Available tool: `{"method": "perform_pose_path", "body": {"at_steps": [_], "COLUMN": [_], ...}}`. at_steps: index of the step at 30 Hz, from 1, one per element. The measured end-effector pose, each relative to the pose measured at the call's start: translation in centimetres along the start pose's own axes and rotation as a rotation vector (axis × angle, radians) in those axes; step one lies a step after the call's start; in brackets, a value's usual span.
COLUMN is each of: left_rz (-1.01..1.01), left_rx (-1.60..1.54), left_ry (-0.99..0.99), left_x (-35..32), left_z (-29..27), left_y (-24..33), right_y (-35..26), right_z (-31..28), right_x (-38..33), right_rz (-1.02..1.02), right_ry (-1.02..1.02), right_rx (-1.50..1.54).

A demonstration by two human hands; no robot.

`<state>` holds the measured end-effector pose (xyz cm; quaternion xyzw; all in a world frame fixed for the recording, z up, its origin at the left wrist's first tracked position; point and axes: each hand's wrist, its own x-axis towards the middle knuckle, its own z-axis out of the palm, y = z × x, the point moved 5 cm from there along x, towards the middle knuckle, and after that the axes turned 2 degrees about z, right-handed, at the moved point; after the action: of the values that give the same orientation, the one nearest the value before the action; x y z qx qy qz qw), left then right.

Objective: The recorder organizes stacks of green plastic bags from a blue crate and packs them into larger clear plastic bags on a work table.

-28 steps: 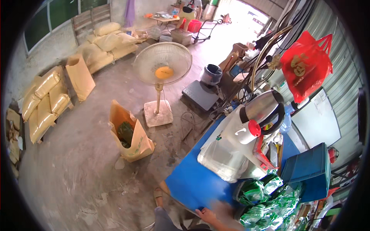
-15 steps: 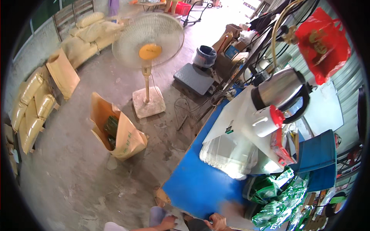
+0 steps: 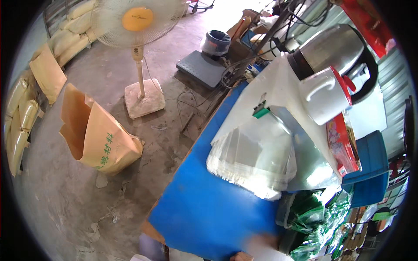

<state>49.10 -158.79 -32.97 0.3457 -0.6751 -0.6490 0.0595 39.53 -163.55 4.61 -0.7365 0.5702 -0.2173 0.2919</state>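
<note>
- We see one hand point(image 3: 261, 243) at the lower edge of the head view, blurred, resting on the blue table point(image 3: 204, 209); we cannot tell which hand it is, nor whether it is open or closed.
- A bit of skin point(image 3: 241, 256) shows at the very bottom edge; too little is visible to tell which hand it belongs to or how it is held.
- The stack of clear plastic bags point(image 3: 254, 156) lies on the table above the blurred hand, apart from it, held at its top by a green clip point(image 3: 261, 113).
- Green packets point(image 3: 313, 217) lie just right of the hand, at the table's right end.
- A white mug point(image 3: 322, 95) and a steel kettle point(image 3: 337, 50) stand on the white machine point(image 3: 265, 87) behind the bags.
- A red box point(image 3: 342, 143) lies beside a blue crate point(image 3: 370, 169) on the right.
- On the concrete floor we see an open brown paper sack point(image 3: 98, 139), a pedestal fan point(image 3: 137, 19) and a grey platform scale point(image 3: 201, 68).
- Filled sacks point(image 3: 19, 113) line the left wall.
</note>
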Motion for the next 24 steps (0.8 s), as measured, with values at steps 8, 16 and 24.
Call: {"method": "perform_pose_path", "body": {"at_steps": [8,16,24], "left_rz": [0.166,0.234,0.278], "left_rx": [-0.116,-0.344,-0.466], "left_ry": [-0.076,-0.23,-0.371], "left_x": [8.6,11.3,11.8], "left_z": [-3.8,-2.1,-3.9], "left_y": [-0.7,-1.1,-1.2], "right_y": [-0.5,9.8,2.0], "right_z": [-0.3,11.2,1.1], "right_x": [0.0,-7.2,-0.6], "right_rz": [0.057,0.18,0.251], "right_ry": [-0.051,-0.747,-0.477], "right_rx": [0.017,-0.871,-0.342]}}
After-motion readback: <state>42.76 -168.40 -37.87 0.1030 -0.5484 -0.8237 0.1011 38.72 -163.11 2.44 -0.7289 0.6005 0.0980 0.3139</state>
